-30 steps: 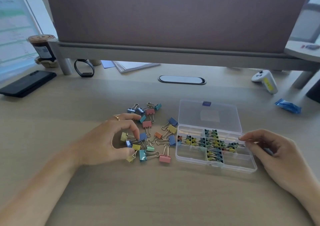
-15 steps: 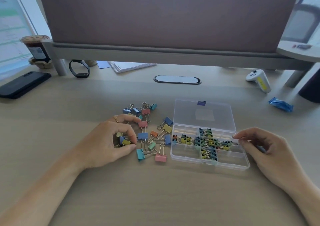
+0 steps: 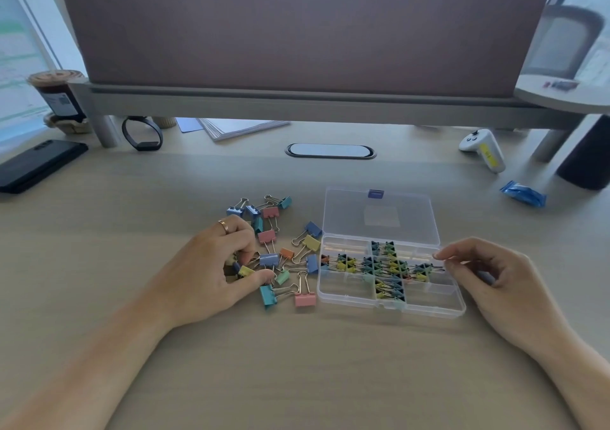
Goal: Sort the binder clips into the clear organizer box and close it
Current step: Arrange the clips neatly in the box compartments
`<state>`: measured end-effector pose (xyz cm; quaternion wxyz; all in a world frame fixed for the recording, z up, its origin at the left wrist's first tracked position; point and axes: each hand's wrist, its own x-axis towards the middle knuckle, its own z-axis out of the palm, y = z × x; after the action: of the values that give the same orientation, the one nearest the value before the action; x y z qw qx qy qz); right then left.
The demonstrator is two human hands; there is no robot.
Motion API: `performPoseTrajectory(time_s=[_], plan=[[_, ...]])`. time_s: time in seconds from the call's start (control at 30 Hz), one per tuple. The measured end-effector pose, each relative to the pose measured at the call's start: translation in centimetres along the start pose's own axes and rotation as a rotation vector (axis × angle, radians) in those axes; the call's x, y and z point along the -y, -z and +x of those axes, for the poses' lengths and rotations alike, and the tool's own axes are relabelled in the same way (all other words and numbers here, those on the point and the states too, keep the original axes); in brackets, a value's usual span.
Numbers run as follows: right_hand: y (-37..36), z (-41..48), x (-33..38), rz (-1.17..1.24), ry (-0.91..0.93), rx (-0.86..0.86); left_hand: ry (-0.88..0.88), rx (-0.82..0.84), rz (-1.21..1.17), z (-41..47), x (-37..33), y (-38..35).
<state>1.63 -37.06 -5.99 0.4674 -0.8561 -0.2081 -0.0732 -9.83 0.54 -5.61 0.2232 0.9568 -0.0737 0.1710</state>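
While closing left hand (image 3: 214,264) on yellow clip (image 3: 246,270), confirm grip state: thumb and curled fingers pinching it, perhaps with a second small clip underneath. Cannot tell how many.

Positions relative to that grip:
- Pile (image 3: 280,258): immediately right and beyond, touching fingertips.
- Box (image 3: 389,309): right of pile, just beside it, with lid (image 3: 379,218) laid flat on far side.
- Sorted clips (image 3: 386,264): in middle cells of box; corner cells without clips.
- Right hand (image 3: 488,278): at far right of box, fingers loosely curled, index tip and thumb at right rim. Pinching rim or only touching it: cannot tell.

Hazards:
1. Tangled wire handles. Expect neighbours to follow 1 lifted clip; separate before raising.
2. Overfull pinch. Expect small clips to slip out and scatter over desk (image 3: 297,380) on carry rightward.
3. Light box. Likely to slide if struck at left wall; brace rim with right hand.
4. Blocked lid. Fold down any handle standing above a divider before closing.
5. Large clips in pile. Check fit against narrow cells.

Markings:
- Blue tab (image 3: 375,194) on lid: text too small to read.
- Yellow sticker (image 3: 488,155) on controller (image 3: 475,141): characters illegible.
- Jar (image 3: 61,96): label with square code, no legible words.
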Motion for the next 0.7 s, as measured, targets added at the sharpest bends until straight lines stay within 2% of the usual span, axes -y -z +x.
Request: performPoseTrajectory(time_s=[0.3,0.4,0.57,0.7], plan=[[-0.1,0.0,0.0,-0.026,0.005,-0.007,0.005,-0.011,-0.026,0.1,-0.4,-0.4],[-0.1,0.0,0.0,-0.029,0.004,-0.007,0.037,-0.093,-0.101,0.2,-0.4,-0.2],[-0.3,0.1,0.0,-0.041,0.006,-0.011,0.168,-0.331,-0.249,0.4,-0.8,0.3],[-0.3,0.1,-0.1,-0.046,0.006,-0.016,0.201,-0.316,-0.339,0.5,-1.8,-0.1]])
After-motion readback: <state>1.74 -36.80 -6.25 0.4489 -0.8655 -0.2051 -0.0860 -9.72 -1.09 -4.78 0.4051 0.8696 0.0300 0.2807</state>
